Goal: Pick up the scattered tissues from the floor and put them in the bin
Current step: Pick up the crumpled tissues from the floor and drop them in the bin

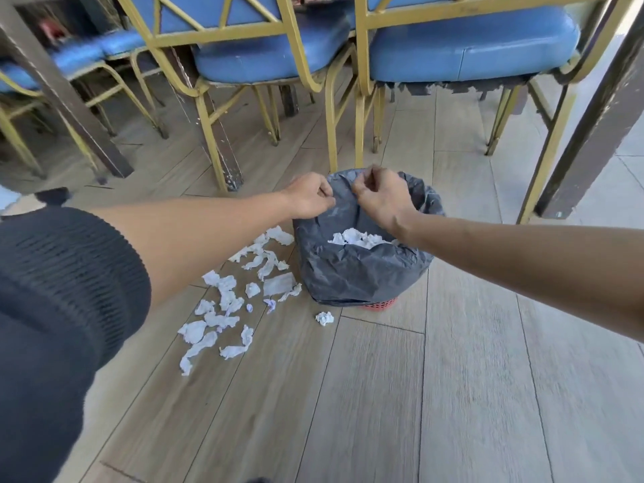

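Bare floor [435, 395] right of bin [362, 273]; chair legs [212, 148] crowding behind.

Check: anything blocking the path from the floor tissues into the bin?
Nothing solid. The tissues lie on open floor left of the bin. Both hands, left hand and right hand, pinch the bag rim over the far side of the opening.

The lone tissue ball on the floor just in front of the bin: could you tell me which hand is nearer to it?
Left, though narrowly. The left hand grips the bin bag rim, up and slightly left of the tissue ball. The right hand pinches the rim further right.
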